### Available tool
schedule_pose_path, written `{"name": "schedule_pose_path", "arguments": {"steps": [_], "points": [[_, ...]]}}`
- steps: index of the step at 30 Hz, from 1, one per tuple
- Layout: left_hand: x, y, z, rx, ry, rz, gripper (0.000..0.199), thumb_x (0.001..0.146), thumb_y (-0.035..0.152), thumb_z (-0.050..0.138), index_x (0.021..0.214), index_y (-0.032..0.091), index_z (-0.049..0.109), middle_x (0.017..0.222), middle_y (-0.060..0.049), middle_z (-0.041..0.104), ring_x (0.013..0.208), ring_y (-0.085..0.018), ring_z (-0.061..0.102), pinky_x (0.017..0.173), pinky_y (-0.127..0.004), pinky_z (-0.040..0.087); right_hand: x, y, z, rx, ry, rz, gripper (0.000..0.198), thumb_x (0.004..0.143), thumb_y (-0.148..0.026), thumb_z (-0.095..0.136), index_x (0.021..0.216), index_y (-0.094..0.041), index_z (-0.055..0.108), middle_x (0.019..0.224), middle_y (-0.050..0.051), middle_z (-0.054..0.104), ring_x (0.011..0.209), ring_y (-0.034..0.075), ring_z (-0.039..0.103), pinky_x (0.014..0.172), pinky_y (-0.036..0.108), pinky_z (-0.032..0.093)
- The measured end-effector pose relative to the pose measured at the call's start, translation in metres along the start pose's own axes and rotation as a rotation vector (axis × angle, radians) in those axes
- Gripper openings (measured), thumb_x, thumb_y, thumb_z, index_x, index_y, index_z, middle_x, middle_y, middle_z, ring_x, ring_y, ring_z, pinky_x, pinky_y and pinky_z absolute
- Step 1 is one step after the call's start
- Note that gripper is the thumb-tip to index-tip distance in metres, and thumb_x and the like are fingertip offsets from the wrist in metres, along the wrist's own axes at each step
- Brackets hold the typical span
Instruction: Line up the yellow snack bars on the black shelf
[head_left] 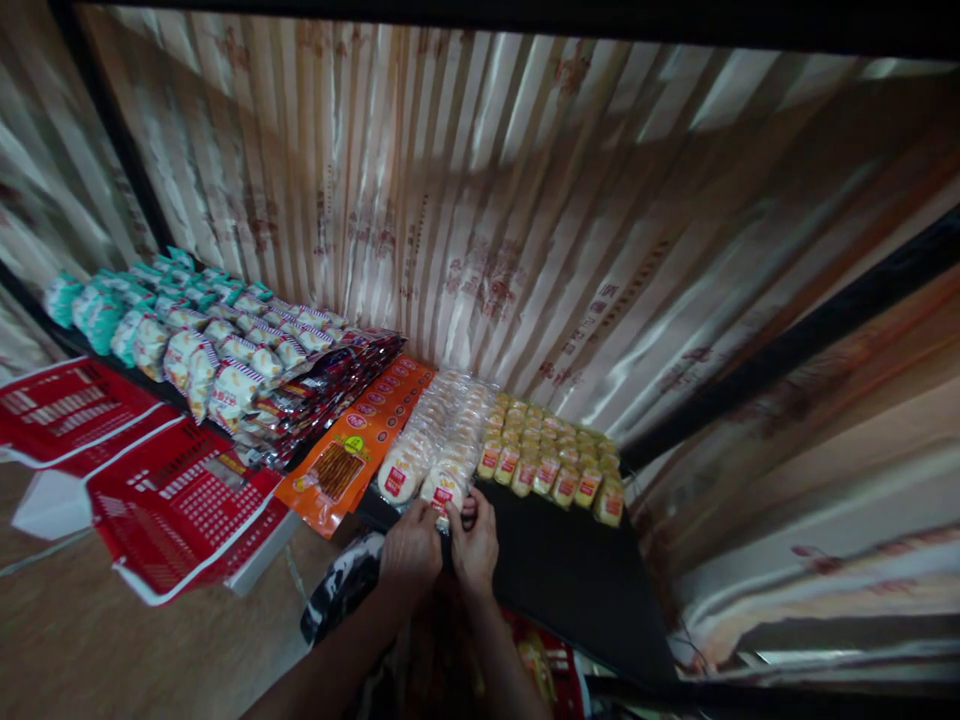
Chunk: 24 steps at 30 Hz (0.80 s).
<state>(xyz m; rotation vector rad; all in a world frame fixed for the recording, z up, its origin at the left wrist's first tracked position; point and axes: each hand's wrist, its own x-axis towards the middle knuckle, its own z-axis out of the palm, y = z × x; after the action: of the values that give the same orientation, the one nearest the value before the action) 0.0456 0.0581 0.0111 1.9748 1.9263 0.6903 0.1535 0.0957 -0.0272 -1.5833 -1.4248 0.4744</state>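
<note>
At the front end of a row of round white snacks in clear wrappers, one wrapped snack (442,490) with a red label is pinched between my two hands. My left hand (412,550) has its closed fingers at the lower left edge of the wrapper. On the other side, my right hand (476,545) grips the lower right edge with thumb and fingers. A second row of the same wrapped snacks (397,475) stands close on the left. To the right sit several rows of small yellow packets (566,480) with red labels.
The black shelf (570,570) carries everything. An orange snack bag (337,470) lies left of the rows, then dark red packets (330,390) and white-and-teal bags (180,330). Red baskets (180,490) stand at the lower left. Behind hangs a patterned curtain (480,200); black frame bars (795,340) cross it.
</note>
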Motion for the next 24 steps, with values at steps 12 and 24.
{"name": "schedule_pose_path", "arguments": {"steps": [12, 24], "points": [[0.003, -0.001, 0.009, 0.032, 0.047, 0.007, 0.032, 0.082, 0.012, 0.036, 0.103, 0.017, 0.059, 0.106, -0.009, 0.058, 0.092, -0.017, 0.058, 0.078, -0.025, 0.047, 0.021, 0.004, 0.0, 0.27, -0.024, 0.159, 0.038, 0.074, -0.05, 0.051, 0.091, -0.016, 0.059, 0.082, 0.006, 0.063, 0.072, 0.017, 0.059, 0.066, 0.029, 0.047], [0.008, 0.001, 0.01, 0.1, 0.085, -0.02, 0.027, 0.081, 0.012, 0.04, 0.1, 0.019, 0.059, 0.101, -0.006, 0.06, 0.088, -0.016, 0.06, 0.074, -0.024, 0.048, 0.039, 0.003, 0.006, 0.273, 0.014, 0.214, 0.037, 0.07, -0.045, 0.055, 0.094, -0.017, 0.06, 0.084, 0.005, 0.064, 0.066, 0.015, 0.058, 0.062, 0.025, 0.046]]}}
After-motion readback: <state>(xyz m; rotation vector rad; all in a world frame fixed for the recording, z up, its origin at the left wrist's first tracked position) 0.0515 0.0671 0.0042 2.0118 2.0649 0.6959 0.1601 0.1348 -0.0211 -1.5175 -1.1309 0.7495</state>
